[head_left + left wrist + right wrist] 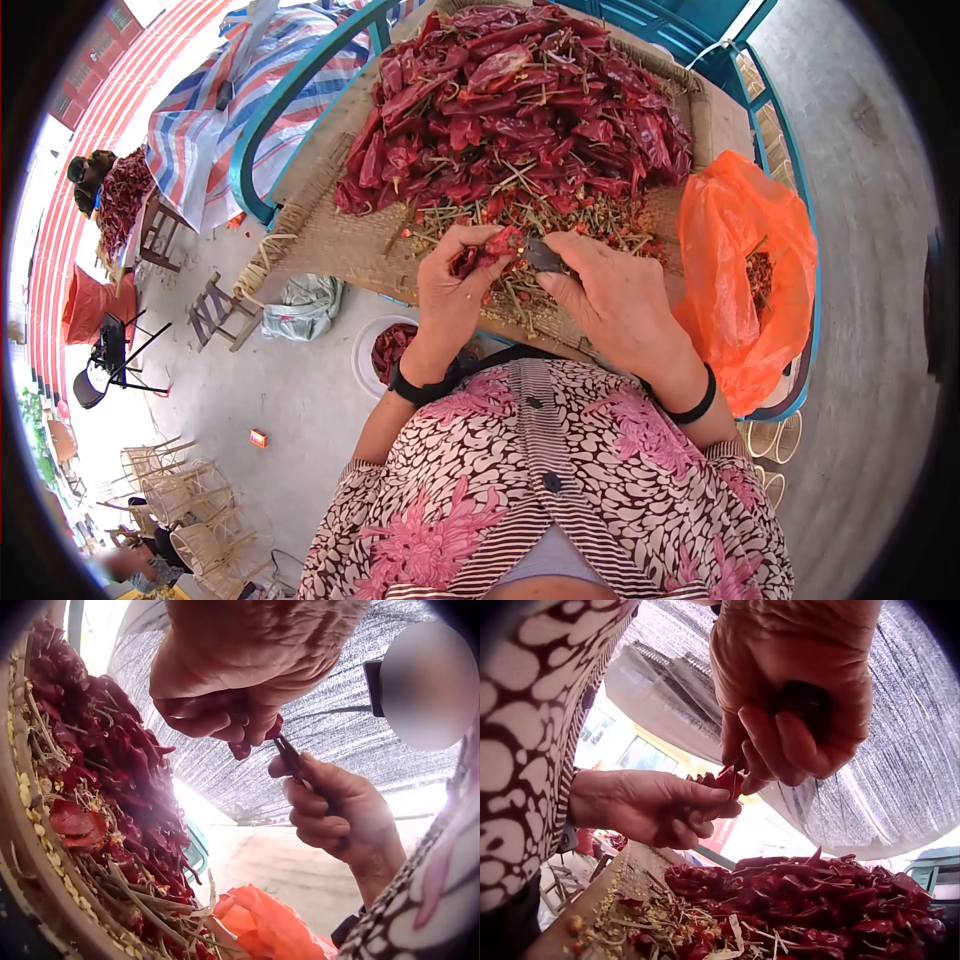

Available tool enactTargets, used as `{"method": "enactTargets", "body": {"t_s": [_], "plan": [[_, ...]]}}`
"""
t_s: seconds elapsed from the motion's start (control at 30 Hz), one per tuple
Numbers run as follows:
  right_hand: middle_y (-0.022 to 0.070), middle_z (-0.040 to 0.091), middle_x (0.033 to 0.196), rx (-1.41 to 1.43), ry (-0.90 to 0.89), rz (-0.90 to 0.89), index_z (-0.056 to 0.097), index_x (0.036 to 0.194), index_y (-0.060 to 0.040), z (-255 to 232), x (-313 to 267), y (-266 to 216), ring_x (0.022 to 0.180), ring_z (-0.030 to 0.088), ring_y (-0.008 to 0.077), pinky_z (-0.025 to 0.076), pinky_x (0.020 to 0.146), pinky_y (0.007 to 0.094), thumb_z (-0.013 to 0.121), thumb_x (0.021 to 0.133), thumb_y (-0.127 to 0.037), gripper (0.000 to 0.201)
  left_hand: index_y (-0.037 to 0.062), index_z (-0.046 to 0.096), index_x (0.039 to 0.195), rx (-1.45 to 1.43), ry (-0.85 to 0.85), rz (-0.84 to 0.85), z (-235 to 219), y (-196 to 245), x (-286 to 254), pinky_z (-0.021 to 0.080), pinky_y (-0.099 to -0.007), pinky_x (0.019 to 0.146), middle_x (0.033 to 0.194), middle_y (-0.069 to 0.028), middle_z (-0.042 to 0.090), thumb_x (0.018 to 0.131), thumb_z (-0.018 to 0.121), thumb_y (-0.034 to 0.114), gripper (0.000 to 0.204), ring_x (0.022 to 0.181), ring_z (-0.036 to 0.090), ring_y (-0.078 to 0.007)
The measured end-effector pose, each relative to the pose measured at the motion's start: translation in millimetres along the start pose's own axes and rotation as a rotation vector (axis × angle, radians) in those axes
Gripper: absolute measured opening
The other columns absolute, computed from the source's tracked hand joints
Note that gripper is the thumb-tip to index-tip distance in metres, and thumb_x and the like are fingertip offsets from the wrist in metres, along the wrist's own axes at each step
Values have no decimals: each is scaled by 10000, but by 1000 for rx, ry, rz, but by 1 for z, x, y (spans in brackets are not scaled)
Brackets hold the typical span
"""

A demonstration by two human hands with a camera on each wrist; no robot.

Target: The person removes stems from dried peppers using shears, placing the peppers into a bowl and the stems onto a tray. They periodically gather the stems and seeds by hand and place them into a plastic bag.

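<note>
In the head view the left hand (452, 300) pinches red dried chilies (505, 240) between thumb and fingers. Facing it, the right hand (625, 300) grips a small dark tool (543, 256) whose end meets the chili. The left wrist view shows this tool as narrow dark blades (289, 755) touching the chili at the left fingertips, with the right hand (345, 814) curled round its handles. Both hands are held above the near edge of a woven surface (340, 235), in front of a large heap of dried chilies (520, 110). Stems and seeds (510, 290) lie beneath the hands.
An orange plastic bag (745, 270) stands at the right of the woven surface, inside a teal frame (262, 130). Below left, a white basin (368, 355) holds chilies. Striped sheeting (225, 110), a small wooden stool (222, 315) and wicker chairs (195, 510) are farther left.
</note>
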State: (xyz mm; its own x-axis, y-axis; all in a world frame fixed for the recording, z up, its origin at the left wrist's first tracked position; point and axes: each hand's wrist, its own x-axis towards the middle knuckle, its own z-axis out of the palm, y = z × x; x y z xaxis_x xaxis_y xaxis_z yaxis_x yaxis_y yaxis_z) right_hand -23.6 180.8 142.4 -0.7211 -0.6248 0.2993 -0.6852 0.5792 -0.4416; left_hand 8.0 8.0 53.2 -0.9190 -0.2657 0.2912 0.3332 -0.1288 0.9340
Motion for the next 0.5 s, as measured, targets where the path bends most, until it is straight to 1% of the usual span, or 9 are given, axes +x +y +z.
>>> {"method": "enactTargets", "body": {"t_s": [0.03, 0.13, 0.23, 0.33, 0.47, 0.5], "plan": [[127, 627, 813, 5, -23, 23, 554, 1029, -50, -1, 0, -1, 718, 629, 321, 470, 579, 425, 603, 879, -225, 236, 3, 594, 1028, 13, -11, 7, -1, -2, 0, 449, -228, 821, 1024, -38, 618, 827, 617, -115, 234, 917, 567, -92], [142, 618, 774, 27, -93, 75, 545, 998, -45, -2, 1, -3, 711, 621, 343, 462, 587, 441, 587, 889, -223, 213, 10, 627, 1011, 120, 34, 152, -1, -10, 0, 484, -246, 781, 980, -69, 656, 780, 633, -127, 268, 877, 619, -133], [158, 606, 734, 51, -172, 149, 532, 962, -39, -5, 4, -5, 709, 612, 365, 452, 600, 462, 566, 901, -223, 197, 20, 636, 996, 317, -15, 246, -6, -11, 3, 498, -263, 757, 965, -97, 670, 736, 640, -142, 306, 863, 637, -179], [162, 601, 715, 60, -216, 200, 519, 930, -35, -3, 6, -5, 707, 607, 374, 446, 612, 471, 553, 908, -222, 192, 28, 643, 982, 258, -32, 113, -3, -12, -1, 505, -286, 721, 957, -110, 675, 702, 661, -135, 324, 840, 638, -220], [172, 605, 727, 57, -235, 182, 509, 900, -31, 4, 9, 1, 716, 595, 393, 438, 630, 480, 536, 915, -223, 194, 34, 639, 948, 431, -70, 309, -6, -16, 5, 496, -319, 687, 967, -130, 673, 678, 678, -118, 313, 816, 626, -266], [162, 593, 710, 61, -233, 179, 514, 906, -31, 7, 10, 3, 691, 597, 372, 439, 621, 467, 537, 919, -223, 194, 34, 636, 943, 456, -77, 341, -7, -18, 6, 493, -326, 682, 969, -135, 671, 675, 679, -115, 310, 813, 622, -276]]}}
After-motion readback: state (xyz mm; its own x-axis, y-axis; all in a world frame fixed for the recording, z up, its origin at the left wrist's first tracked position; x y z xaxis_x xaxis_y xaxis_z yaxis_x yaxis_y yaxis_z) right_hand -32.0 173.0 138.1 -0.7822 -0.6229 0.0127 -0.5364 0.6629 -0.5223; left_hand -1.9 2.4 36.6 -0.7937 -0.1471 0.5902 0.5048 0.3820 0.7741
